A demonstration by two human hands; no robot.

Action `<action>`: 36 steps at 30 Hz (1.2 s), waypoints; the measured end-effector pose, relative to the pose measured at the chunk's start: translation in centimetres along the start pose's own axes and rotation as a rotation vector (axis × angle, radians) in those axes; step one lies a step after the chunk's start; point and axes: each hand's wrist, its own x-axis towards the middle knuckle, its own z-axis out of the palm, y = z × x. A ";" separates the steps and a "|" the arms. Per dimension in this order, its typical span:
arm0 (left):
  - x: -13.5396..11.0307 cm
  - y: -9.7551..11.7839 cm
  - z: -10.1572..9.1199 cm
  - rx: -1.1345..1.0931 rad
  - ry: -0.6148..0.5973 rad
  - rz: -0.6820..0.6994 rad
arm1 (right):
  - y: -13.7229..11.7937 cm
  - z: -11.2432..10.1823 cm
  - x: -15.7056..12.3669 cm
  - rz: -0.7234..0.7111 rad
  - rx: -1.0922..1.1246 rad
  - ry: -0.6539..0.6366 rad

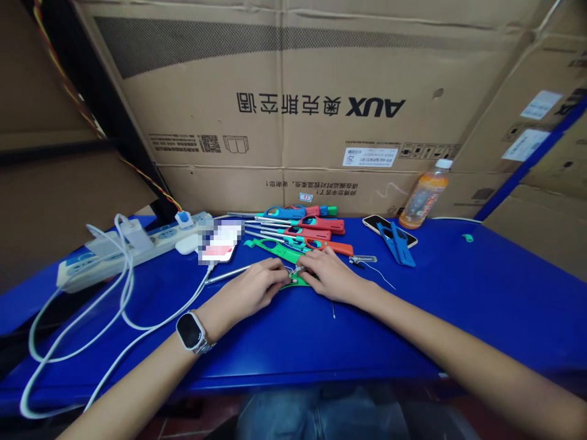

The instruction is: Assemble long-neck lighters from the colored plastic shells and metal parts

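Note:
My left hand [266,282], with a watch [191,332] on its wrist, is closed with bent fingers at the near green lighter casing [300,282]. The fingers of my right hand [329,276] pinch at the same casing from the other side, over small white and metal parts [296,269] whose exact kind is partly hidden. A metal lighter tube [229,273] sticks out leftward beside my left hand. Just behind my hands lies another green casing piece [279,249]. Several long-necked gas lighters [321,233] with red, orange and blue handles are piled beyond it.
A clear small gas tank with a wire [364,259] lies right of my hands. Blue casing halves [398,245] rest against a phone [373,223], near an orange drink bottle [424,197]. At left are a power strip [92,269], white cables [129,287] and a charging phone [224,239].

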 end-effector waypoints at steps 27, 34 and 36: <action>0.2 -0.4 1.0 -0.015 0.054 0.051 | 0.2 -0.4 -0.4 0.044 -0.027 -0.008; 0.3 -0.7 0.3 -0.072 0.075 0.019 | 0.4 -0.3 -0.3 0.051 -0.006 -0.003; 0.3 -0.9 0.4 -0.078 0.078 0.020 | 0.5 -0.2 -0.3 0.043 -0.005 0.000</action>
